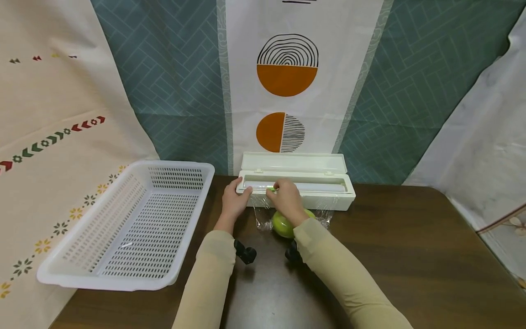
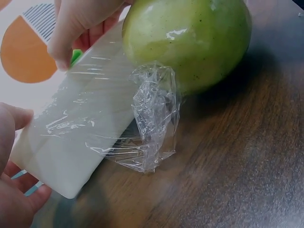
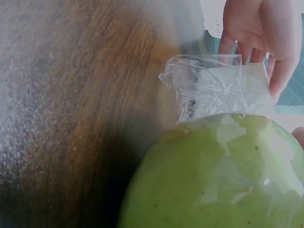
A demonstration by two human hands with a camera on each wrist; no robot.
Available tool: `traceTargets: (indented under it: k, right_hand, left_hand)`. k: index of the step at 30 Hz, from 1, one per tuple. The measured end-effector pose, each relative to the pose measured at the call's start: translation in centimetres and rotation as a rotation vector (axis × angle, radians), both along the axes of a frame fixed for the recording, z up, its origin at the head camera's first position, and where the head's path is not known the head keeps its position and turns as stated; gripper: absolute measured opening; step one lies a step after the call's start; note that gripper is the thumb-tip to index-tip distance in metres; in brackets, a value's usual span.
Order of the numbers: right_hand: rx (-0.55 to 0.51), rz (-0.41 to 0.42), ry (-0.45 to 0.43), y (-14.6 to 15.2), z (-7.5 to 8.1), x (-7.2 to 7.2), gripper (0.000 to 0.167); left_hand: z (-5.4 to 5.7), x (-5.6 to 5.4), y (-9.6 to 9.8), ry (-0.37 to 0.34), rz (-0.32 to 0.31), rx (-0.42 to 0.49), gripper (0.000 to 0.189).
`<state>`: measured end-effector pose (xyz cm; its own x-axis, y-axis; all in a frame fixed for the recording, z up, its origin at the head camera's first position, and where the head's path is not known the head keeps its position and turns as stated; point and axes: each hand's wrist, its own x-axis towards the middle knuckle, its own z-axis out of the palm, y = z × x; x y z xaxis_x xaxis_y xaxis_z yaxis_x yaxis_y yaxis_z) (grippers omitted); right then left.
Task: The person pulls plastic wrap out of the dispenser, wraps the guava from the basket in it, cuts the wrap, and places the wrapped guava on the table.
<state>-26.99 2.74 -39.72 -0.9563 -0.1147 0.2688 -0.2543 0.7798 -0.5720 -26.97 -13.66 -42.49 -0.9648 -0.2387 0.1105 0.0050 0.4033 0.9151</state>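
A white cling film dispenser [image 1: 343, 202] stands on the table with its lid [image 1: 293, 162] raised and a film roll [image 1: 320, 187] inside. My left hand [image 1: 234, 202] grips its left end, thumb at the front and fingers round the end. Above the front edge, my right hand [image 1: 288, 200] pinches a small green slide cutter [image 1: 270, 188], partly hidden by the fingers. Clear cling film [image 2: 156, 114] hangs down the dispenser's front and bunches beside a smooth green fruit [image 2: 185, 42]. The fruit sits right in front of the dispenser, under my right wrist, with glossy film over it in the right wrist view.
To the left stands a large white perforated basket [image 1: 207, 183] with a small white piece [image 1: 127, 245] in it. The brown wooden table [image 1: 411, 256] stretches away to the right. Patterned cloths [image 1: 176, 91] hang behind and at both sides.
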Motion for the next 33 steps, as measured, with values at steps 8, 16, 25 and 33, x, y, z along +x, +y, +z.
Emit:
traceTargets:
  k: [8, 16, 25, 33]
  right_hand:
    - [-0.042, -0.011, 0.027, 0.4, 0.0, 0.0, 0.026]
    - [-0.021, 0.011, 0.064, 0.5, -0.2, -0.1, 0.025]
    - [-0.004, 0.015, 0.073, 0.5, -0.1, 0.1, 0.024]
    - [0.009, -0.020, 0.021, 0.7, 0.0, 0.1, 0.027]
  left_hand:
    - [0.0, 0.0, -0.3, -0.047, -0.022, -0.002, 0.052]
    - [0.1, -0.1, -0.3, -0.023, -0.001, 0.031, 0.052]
    - [-0.2, -0.5, 1.3, 0.018, 0.073, 0.001, 0.068]
    - [-0.1, -0.3, 1.3, 0.001, 0.058, 0.005, 0.067]
